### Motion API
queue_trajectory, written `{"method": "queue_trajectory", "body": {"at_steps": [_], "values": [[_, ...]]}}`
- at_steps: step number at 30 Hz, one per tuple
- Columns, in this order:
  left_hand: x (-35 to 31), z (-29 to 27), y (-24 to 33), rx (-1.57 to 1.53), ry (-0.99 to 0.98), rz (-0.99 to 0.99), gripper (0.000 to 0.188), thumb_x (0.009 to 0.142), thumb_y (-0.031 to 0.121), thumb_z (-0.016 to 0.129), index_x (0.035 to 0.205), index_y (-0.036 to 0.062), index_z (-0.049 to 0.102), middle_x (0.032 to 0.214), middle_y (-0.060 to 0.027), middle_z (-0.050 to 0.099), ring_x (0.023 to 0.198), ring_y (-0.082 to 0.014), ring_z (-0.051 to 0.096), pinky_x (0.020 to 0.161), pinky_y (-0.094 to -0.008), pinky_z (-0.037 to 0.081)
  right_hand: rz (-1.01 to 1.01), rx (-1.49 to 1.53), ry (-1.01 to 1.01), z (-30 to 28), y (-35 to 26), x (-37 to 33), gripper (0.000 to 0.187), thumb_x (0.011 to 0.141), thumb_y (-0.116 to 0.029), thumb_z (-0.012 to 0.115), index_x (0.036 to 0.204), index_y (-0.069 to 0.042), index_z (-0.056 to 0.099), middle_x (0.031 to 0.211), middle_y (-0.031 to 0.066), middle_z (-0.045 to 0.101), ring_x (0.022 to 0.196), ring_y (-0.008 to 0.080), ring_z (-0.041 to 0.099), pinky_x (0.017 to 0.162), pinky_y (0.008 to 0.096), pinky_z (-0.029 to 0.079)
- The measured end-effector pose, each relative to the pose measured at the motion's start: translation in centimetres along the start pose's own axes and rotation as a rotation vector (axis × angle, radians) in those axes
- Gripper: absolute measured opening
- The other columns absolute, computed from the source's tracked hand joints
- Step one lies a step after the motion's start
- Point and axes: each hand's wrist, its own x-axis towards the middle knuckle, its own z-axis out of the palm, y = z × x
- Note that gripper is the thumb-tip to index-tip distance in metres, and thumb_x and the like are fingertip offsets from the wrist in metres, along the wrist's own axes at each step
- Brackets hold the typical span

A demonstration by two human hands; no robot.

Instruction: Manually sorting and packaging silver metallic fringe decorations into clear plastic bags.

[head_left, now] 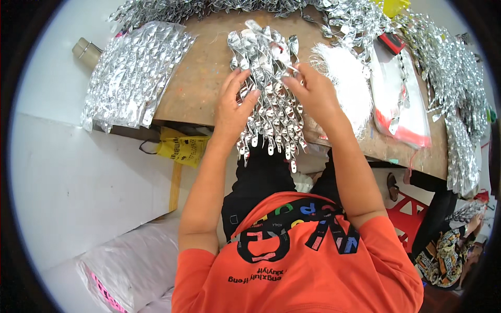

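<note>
A bundle of silver twisted foil strands (274, 112) lies in front of me, its lower ends hanging over the table's near edge. My left hand (234, 104) rests at the bundle's left side, thumb and fingers apart, touching the strands. At the upper right of the bundle, my right hand (314, 94) has thumb and fingers bent close together at a strand that slants across the top. The exact grip of its fingertips is partly hidden.
On the brown table (193, 73), a flat pack of silver strands (141, 73) lies left. White strings (342, 86), a red-edged clear bag (404, 112) and a red-and-black object (391, 44) lie right. More silver strands (449, 68) line the edges. A yellow bag (180, 147) hangs below.
</note>
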Motion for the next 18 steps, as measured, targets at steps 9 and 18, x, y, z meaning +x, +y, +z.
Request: {"method": "queue_trajectory", "body": {"at_steps": [9, 18], "values": [[-0.2, -0.9, 3.4, 0.031, 0.093, -0.048, 0.042, 0.087, 0.023, 0.06, 0.122, -0.0006, 0.055, 0.128, -0.0191, 0.051, 0.121, -0.029, 0.046, 0.103, -0.0365, 0.033, 0.151, 1.103, -0.1, -2.8, -3.5, 0.6, 0.029, 0.097, -0.029, 0.046, 0.103, -0.003, 0.056, 0.084, 0.0053, 0.065, 0.068, 0.0096, 0.048, 0.063, 0.0248, 0.038], [-1.6, -3.1, 9.9, -0.508, -0.115, -0.429, 0.035, 0.096, 0.021, 0.049, 0.124, 0.0015, 0.05, 0.079, -0.0002, 0.056, 0.066, -0.0042, 0.049, 0.059, -0.0178, 0.04, -0.024, 0.841, -0.328, -0.5, -5.4, 0.8, 0.037, 0.097, -0.035, 0.045, 0.118, -0.005, 0.049, 0.11, 0.008, 0.064, 0.108, 0.0157, 0.053, 0.095, 0.0344, 0.037]]}}
